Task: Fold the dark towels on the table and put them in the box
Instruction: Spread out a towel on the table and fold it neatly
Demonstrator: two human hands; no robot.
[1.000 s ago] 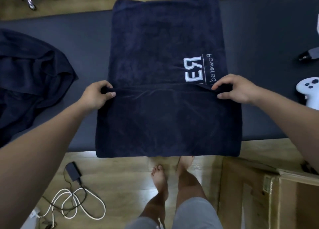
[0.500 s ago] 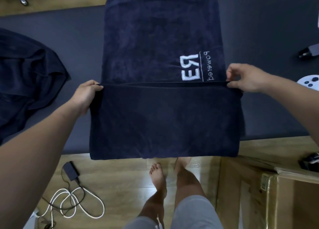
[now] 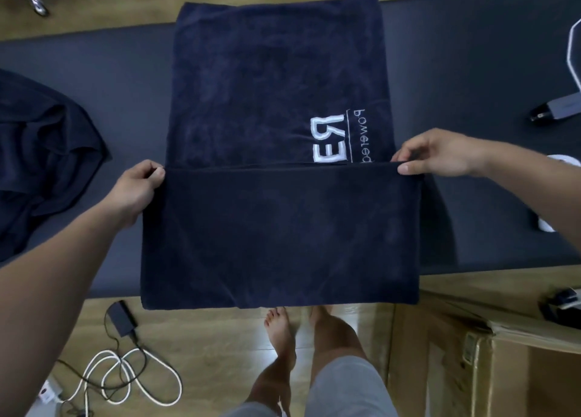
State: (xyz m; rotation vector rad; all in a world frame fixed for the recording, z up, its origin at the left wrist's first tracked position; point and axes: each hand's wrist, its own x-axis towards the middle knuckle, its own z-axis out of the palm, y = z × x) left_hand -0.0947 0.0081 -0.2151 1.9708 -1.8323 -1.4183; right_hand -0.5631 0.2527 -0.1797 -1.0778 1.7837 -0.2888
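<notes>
Mid-frame, left hand (image 3: 136, 190) and right hand (image 3: 440, 154) each pinch a corner of the navy towel (image 3: 276, 80), its near half folded over on the dark table (image 3: 471, 80).

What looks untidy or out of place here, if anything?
The crumpled towel lies in a heap at the left end of the table, not yet folded. The logo towel, pinched by the left hand and the right hand, overhangs the table's far and near edges. Nothing looks damaged or spilled.

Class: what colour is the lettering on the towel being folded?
White lettering on a dark navy towel, clearest in the head view.
</notes>
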